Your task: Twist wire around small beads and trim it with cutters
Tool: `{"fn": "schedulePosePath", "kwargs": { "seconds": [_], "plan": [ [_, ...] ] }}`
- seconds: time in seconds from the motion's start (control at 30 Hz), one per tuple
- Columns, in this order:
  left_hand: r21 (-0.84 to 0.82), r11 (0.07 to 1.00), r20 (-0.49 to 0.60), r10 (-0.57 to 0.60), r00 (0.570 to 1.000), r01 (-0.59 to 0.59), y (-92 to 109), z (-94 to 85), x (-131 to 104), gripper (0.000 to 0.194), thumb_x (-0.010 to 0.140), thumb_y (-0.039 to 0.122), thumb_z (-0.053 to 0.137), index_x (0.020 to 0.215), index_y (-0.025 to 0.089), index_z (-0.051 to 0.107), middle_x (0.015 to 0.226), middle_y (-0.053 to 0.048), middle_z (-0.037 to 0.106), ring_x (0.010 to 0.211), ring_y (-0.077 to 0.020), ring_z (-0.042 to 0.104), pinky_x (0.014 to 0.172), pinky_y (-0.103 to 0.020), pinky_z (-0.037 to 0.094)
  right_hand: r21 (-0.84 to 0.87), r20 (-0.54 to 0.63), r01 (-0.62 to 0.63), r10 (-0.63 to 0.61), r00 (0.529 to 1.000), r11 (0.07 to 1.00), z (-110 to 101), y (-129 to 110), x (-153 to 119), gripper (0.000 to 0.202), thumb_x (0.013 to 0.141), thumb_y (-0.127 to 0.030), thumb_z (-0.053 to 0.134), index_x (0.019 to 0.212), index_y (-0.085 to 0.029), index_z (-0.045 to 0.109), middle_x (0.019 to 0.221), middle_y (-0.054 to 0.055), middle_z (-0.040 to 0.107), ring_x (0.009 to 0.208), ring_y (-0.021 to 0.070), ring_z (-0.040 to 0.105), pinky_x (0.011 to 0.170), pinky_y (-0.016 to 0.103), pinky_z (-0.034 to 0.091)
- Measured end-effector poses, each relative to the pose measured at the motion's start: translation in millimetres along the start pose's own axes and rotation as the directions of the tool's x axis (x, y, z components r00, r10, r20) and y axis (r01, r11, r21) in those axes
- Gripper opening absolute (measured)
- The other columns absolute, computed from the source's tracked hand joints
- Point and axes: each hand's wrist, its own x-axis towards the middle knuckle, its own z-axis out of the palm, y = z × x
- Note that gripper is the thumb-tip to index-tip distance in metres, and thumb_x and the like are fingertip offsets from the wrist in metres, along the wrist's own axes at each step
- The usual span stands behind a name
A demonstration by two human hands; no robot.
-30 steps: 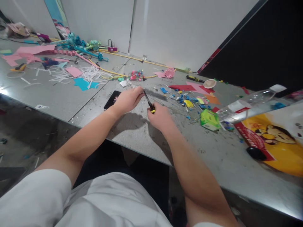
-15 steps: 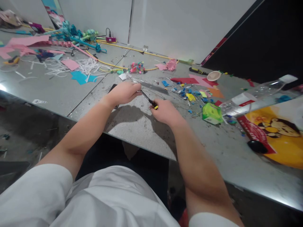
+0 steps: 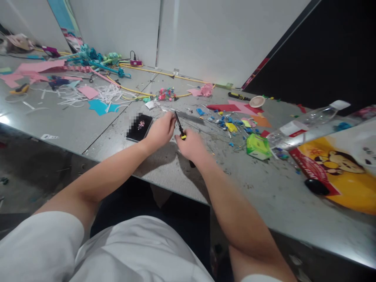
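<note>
Since half a second ago, the right hand (image 3: 192, 145) has shifted toward the left hand (image 3: 161, 129), and the slim black tool (image 3: 179, 124) in its grip has turned from a slant to a steeper angle. More of the black phone (image 3: 140, 126) now shows, where the left hand hid most of it.

Both bare hands meet above a cluttered grey table (image 3: 288, 196), over its middle, toward the near edge. Right fingers are wrapped around the tool, which has a yellow mark near the grip; its tip points up and away, beside the left fingertips. Whether tip and fingertips touch is too small to tell. Left fingers are drawn together, but what, if anything, lies between them cannot be made out. Flat on the table, just left of the left hand, lies the phone.

Further left, toward the far edge, are a blue paper shape (image 3: 102, 107) and a heap of white paper strips (image 3: 110, 94). Along the far edge runs a yellow cable (image 3: 164, 72). Right of the hands lie small blue scraps (image 3: 225, 121) and a green packet (image 3: 257, 147). Near the table's right end, a clear bottle (image 3: 311, 119) lies on its side beside a yellow bag (image 3: 355, 192).
</note>
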Motion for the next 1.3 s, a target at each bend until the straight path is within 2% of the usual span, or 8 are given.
{"fn": "schedulePosePath", "kwargs": {
  "seconds": [0.1,0.23,0.33,0.47,0.63,0.83,1.13,1.3],
  "plan": [
    [0.005,1.000,0.010,-0.002,1.000,0.002,2,0.2,-2,0.028,0.128,0.043,0.039,0.127,0.035,0.066,0.118,-0.020,0.091,0.109,-0.0433,0.087,0.103,-0.066,0.067,-0.029,0.000,0.007,-0.007,1.000,1.000,0,-1,-1,0.019,0.124,-0.036,0.076,0.126,-0.021,0.088,0.129,0.023,0.096,0.128,0.0402,0.092,0.097,0.037,0.064],
    [0.042,0.998,0.046,0.047,0.998,-0.049,-3,-9.2,2,0.026,0.127,0.044,0.043,0.122,0.035,0.066,0.116,-0.020,0.090,0.110,-0.0437,0.085,0.103,-0.065,0.065,-0.060,0.045,0.021,-0.018,0.999,0.998,-9,3,-4,0.022,0.126,-0.033,0.074,0.133,-0.018,0.089,0.137,0.025,0.096,0.132,0.0410,0.092,0.099,0.038,0.063],
    [0.049,0.994,0.109,0.091,0.990,-0.097,-9,-22.7,7,0.024,0.126,0.049,0.051,0.110,0.037,0.066,0.117,-0.018,0.090,0.114,-0.0441,0.083,0.105,-0.065,0.064,-0.058,0.071,0.032,-0.027,0.997,0.998,-18,6,-6,0.019,0.124,-0.028,0.078,0.134,-0.020,0.092,0.136,0.024,0.096,0.129,0.0389,0.091,0.098,0.036,0.061],
    [0.078,0.988,0.212,0.112,0.971,-0.131,-19,-38.7,14,0.026,0.121,0.046,0.061,0.098,0.037,0.062,0.114,-0.018,0.088,0.119,-0.0436,0.082,0.111,-0.064,0.063,-0.060,0.106,0.066,-0.059,0.993,0.996,-23,11,-8,0.015,0.120,-0.022,0.081,0.128,-0.022,0.095,0.129,0.020,0.097,0.120,0.0350,0.091,0.093,0.033,0.058],
    [0.113,0.980,0.280,0.128,0.951,-0.165,-30,-41.3,18,0.025,0.117,0.044,0.070,0.094,0.036,0.062,0.103,-0.014,0.085,0.115,-0.0421,0.083,0.111,-0.061,0.063,-0.091,0.155,0.093,-0.079,0.985,0.992,-25,16,-7,0.019,0.117,-0.018,0.079,0.121,-0.023,0.097,0.123,0.020,0.098,0.114,0.0358,0.091,0.088,0.035,0.057],
    [0.076,0.981,0.263,0.151,0.953,-0.176,-29,-36.0,17,0.027,0.121,0.044,0.058,0.096,0.036,0.064,0.104,-0.016,0.089,0.109,-0.0409,0.085,0.105,-0.061,0.065,-0.058,0.140,0.052,-0.044,0.989,0.997,-25,12,-7,0.016,0.121,-0.028,0.080,0.124,-0.023,0.095,0.129,0.021,0.098,0.119,0.0371,0.092,0.092,0.036,0.060],
    [-0.038,0.998,0.082,0.048,0.996,-0.045,-12,-11.4,5,0.024,0.121,0.052,0.054,0.116,0.040,0.074,0.107,-0.017,0.092,0.107,-0.0449,0.088,0.104,-0.071,0.068,-0.071,0.094,0.016,-0.009,0.996,0.997,-7,-1,-8,0.022,0.125,-0.033,0.075,0.131,-0.017,0.089,0.138,0.027,0.096,0.130,0.0410,0.092,0.091,0.036,0.061],
    [0.004,0.997,0.126,0.075,0.989,-0.076,-15,-14.8,6,0.025,0.124,0.049,0.053,0.109,0.039,0.071,0.106,-0.017,0.091,0.106,-0.0438,0.087,0.103,-0.067,0.067,-0.073,0.130,0.038,-0.028,0.991,0.997,-11,3,-9,0.022,0.125,-0.031,0.074,0.129,-0.018,0.091,0.136,0.027,0.096,0.130,0.0419,0.092,0.094,0.037,0.061]
  ]
}}
